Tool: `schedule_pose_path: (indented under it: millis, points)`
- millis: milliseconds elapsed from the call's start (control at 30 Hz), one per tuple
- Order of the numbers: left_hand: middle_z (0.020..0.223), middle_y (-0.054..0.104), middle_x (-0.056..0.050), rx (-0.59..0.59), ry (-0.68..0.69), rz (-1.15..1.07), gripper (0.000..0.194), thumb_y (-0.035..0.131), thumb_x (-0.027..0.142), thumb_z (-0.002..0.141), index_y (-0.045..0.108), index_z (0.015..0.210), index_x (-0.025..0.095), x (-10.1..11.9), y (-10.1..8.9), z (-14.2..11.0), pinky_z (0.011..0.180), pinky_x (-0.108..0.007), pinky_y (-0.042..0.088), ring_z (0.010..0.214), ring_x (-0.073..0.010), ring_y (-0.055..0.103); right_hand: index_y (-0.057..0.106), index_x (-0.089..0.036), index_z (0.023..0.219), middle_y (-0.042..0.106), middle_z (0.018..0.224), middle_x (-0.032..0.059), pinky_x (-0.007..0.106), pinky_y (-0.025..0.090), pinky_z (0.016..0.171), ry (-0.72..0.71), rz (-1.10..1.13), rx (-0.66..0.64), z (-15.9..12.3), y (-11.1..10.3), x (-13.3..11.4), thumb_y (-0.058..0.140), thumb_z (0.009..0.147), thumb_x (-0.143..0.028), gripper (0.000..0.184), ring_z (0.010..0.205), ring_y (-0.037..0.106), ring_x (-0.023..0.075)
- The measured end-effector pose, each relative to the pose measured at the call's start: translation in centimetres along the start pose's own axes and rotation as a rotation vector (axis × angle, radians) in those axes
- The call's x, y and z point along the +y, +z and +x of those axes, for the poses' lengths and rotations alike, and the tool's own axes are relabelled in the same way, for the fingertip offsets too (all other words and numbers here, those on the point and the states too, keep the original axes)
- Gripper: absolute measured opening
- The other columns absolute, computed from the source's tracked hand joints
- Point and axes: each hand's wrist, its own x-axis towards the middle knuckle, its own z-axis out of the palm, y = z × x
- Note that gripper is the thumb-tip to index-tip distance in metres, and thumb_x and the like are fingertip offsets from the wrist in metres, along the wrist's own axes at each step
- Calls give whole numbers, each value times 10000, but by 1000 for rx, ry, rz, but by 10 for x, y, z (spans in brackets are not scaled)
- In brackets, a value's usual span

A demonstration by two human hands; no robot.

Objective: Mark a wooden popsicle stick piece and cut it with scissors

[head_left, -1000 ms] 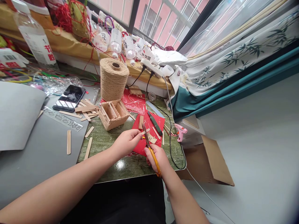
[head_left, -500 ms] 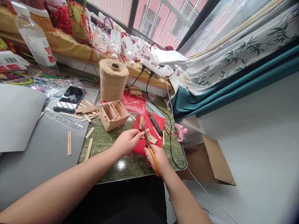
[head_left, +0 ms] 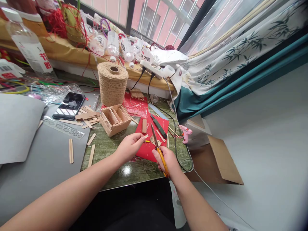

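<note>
Your left hand (head_left: pixel 130 147) pinches a small stick (head_left: pixel 145 137); your right hand (head_left: pixel 166 158) is closed around the scissors (head_left: pixel 158 149). Hold the stick still and keep your fingers away from the blades.

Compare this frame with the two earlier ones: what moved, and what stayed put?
The scissors in the right hand have drawn away to the right of the small wooden piece pinched in the left hand; earlier the blades were at it. Both grips are unchanged. The stick box and twine spool stayed put.

Cluttered green table (head_left: pixel 134 171), twine spool (head_left: pixel 112 82)
</note>
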Motion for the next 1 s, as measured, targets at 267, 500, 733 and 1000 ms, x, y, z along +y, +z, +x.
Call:
schedule_pose_path:
  millis: [267, 500, 733, 1000]
  points:
    - [742, 574, 30, -1, 15, -178, 338, 535, 528, 971, 611, 935, 200, -2, 0, 1, 580, -231, 367, 613, -117, 463, 544, -195, 783, 576, 502, -39, 207, 388, 306, 144, 389, -144, -10, 6, 13, 800, 718, -639, 517, 327, 477, 103]
    - [695, 607, 28, 9, 60, 25, 345, 549, 518, 972, 617, 842, 206, -3, 0, 3, 672, -259, 389, 657, -139, 512, 576, -171, 788, 507, 490, -66, 146, 240, 288, 301, 771, -390, -12, 1, 33, 658, 839, -691, 528, 316, 323, 36]
    - [618, 530, 36, -15, 21, 39, 450, 536, 563, 965, 518, 701, 199, -3, 0, 2, 599, -252, 347, 585, -128, 445, 608, -141, 823, 610, 638, -11, 153, 342, 411, 162, 762, -323, -16, 3, 37, 816, 801, -495, 412, 459, 461, 49]
    - [647, 458, 45, 29, 49, -69, 427, 491, 549, 994, 503, 751, 198, -7, 2, 2, 577, -245, 325, 589, -116, 398, 633, -150, 907, 598, 733, -6, 170, 311, 490, 190, 911, -435, -29, 10, 33, 870, 766, -308, 318, 521, 398, 41]
